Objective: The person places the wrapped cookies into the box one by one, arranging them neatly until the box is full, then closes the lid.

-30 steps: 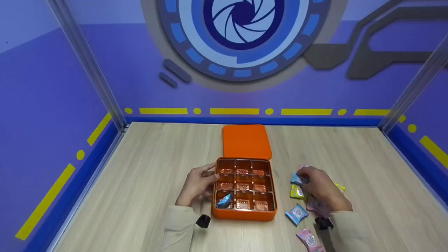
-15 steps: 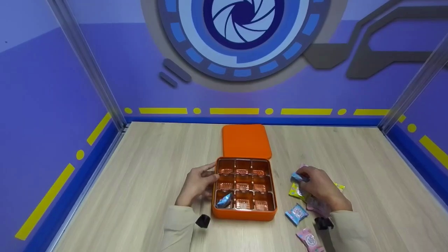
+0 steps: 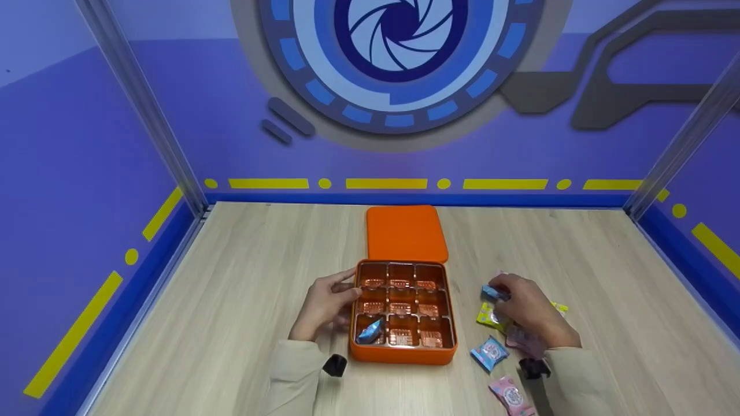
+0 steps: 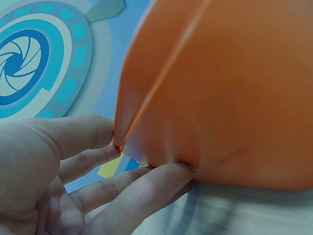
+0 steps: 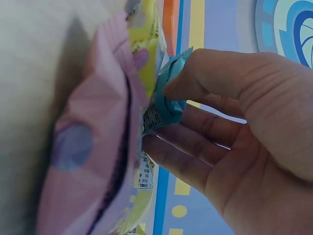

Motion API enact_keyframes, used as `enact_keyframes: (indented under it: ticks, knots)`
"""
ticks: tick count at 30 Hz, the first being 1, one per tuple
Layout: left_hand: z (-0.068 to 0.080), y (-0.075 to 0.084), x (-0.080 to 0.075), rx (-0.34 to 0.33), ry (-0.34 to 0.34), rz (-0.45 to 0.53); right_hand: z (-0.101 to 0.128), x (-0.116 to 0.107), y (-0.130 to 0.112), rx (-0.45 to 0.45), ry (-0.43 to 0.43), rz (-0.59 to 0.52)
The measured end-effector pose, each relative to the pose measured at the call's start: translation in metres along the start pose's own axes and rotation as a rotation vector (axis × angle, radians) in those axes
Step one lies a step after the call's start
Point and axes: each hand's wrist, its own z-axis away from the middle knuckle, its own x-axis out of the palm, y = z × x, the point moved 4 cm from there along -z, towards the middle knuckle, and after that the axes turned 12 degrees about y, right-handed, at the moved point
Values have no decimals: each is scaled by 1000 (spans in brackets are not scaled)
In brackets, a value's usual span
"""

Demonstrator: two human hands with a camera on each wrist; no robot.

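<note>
1. I am watching the left hand (image 3: 325,301) resting against the left wall of the square orange nine-compartment tin box (image 3: 403,351), its fingers (image 4: 146,188) lying straight along the box side and gripping nothing.
2. I am seeing the right hand (image 3: 529,309) pinching a small blue foil-wrapped candy packet (image 3: 493,292) between thumb and fingers, just right of the box and raised a little off the light wooden table (image 3: 243,289).
3. In the right wrist view the same blue packet (image 5: 166,105) is sitting clamped under the thumb, just beside a yellow-green packet (image 5: 144,49) and a pink packet (image 5: 93,161).
4. The box is standing near the middle of the table, open, with one blue wrapped candy (image 3: 370,331) lying in its near-left compartment.
5. The flat orange lid (image 3: 407,233) is lying just beyond the box's far edge.
6. To the right of the box, loose packets are lying on the table: a yellow-green one (image 3: 488,315) under the right hand, a light blue one (image 3: 489,352) nearer, and a pink one (image 3: 511,397) nearest.
7. The two hands are staying well apart, one on each side of the box.
</note>
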Motion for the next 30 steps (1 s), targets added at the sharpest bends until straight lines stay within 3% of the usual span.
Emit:
enact_keyframes:
  ticks: [16,30]
  knots:
    - [0,0,0,2,0,-15,2,-2,-1,-32,25,-2]
    - [0,2,0,-13,8,-30,0,-4,-2,8,20,-5]
